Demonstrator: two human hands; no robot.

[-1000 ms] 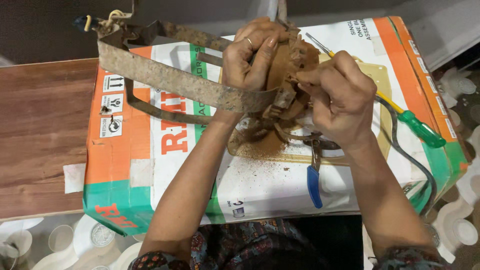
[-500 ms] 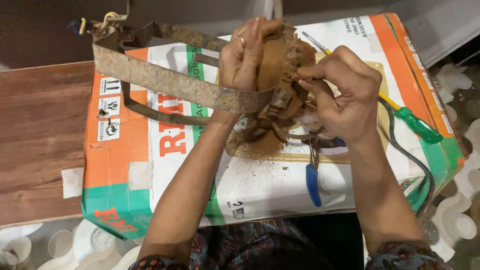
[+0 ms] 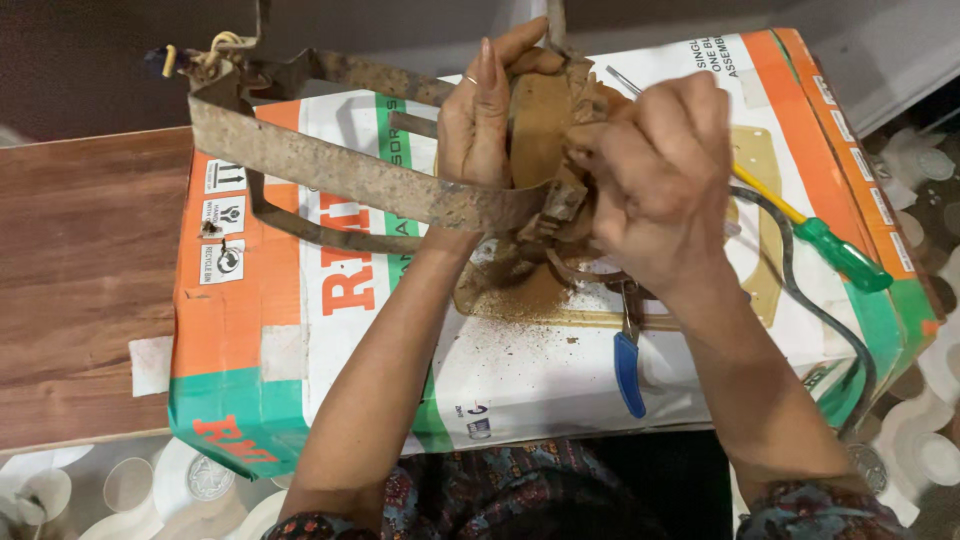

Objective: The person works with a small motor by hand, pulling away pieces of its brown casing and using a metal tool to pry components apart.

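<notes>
Clearly, with the left hand [image 3: 490,125] wrapped round the rusty metal assembly [image 3: 545,140] above the far box [image 3: 300,330] and the right hand [image 3: 660,175] pinching its side, jagged straps [image 3: 330,170] could cut skin.

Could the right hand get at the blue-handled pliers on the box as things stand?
Probably yes: the pliers lie uncovered on the cardboard box, just below the right hand, but that hand is busy on the rusty metal part.

Rusty rough metal strap [image 3: 340,170]; glossy printed cardboard box [image 3: 520,370]; wood-grain board [image 3: 80,270].
</notes>
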